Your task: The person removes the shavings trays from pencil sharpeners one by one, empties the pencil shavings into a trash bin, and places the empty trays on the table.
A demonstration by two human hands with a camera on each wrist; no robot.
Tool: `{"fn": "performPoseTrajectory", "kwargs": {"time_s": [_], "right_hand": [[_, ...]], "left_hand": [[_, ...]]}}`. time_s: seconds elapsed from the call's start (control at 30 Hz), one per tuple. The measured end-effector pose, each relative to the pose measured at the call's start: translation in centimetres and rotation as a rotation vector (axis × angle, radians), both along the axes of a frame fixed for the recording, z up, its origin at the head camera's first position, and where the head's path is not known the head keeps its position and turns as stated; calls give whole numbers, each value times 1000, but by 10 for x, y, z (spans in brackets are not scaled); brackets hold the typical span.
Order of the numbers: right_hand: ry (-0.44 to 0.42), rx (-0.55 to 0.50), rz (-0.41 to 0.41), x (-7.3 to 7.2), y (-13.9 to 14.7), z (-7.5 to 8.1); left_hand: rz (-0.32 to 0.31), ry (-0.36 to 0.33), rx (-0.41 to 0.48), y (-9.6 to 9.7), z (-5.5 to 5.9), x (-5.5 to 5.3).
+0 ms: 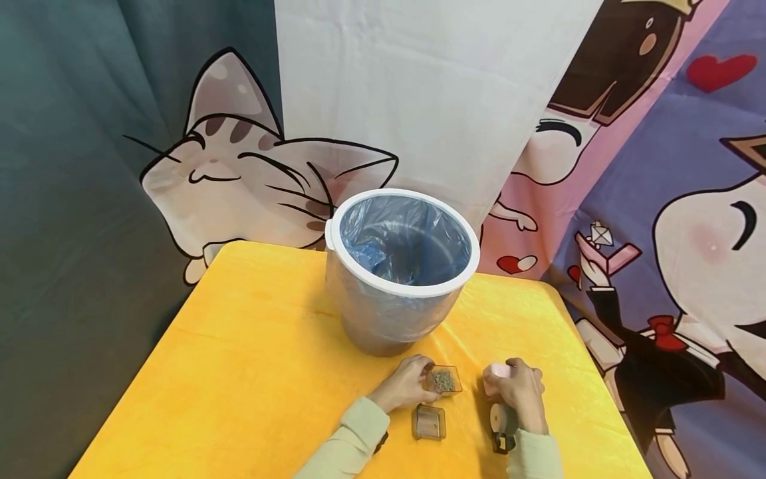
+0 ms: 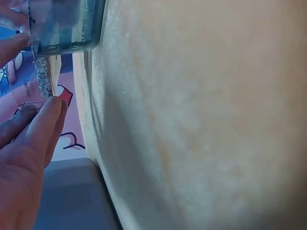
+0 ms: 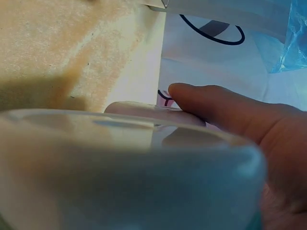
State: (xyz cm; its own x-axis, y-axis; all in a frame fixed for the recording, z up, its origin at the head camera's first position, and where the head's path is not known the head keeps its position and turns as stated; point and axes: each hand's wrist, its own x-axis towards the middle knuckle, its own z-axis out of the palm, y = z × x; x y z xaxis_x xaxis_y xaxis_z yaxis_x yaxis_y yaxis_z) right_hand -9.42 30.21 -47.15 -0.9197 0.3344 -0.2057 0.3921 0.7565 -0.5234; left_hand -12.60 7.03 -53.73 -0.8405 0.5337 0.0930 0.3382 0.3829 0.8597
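My left hand (image 1: 407, 384) pinches the side of a small clear square box (image 1: 457, 380) with dried green-grey bits in it. In the left wrist view, its fingers (image 2: 46, 124) touch the clear box beside the speckled contents (image 2: 43, 79). Just below it on the table lies a dark-tinted see-through square container (image 1: 429, 431). My right hand (image 1: 522, 391) grips a pale pink block-like thing (image 1: 494, 376) from above. Under that wrist sits a round pale thing with a black and yellow end (image 1: 498, 420), partly hidden by the hand. A large blurred rounded surface (image 3: 134, 182) fills the right wrist view's foreground.
A white-rimmed bin (image 1: 407, 291) lined with a clear bluish bag stands behind the hands. The yellow-covered table (image 1: 239, 372) spreads out to the left. Cartoon-printed curtains (image 1: 431, 86) hang behind and to the right. A small dark thing (image 1: 381, 442) shows by the left sleeve.
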Motion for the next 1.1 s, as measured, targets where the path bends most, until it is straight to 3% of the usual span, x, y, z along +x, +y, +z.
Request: {"fn": "performPoseTrajectory", "kwargs": {"time_s": [0.27,0.73,1.1], "right_hand": [[14,-1,17,-1,1,-2],[-55,-34,7,1,-6,10],[152,-62,49,-4,-24,31]], "left_hand": [[13,58,-70,-8,2,2],[42,-21,19,-25,-2,0],[64,-32,28,-37,0,1]]}}
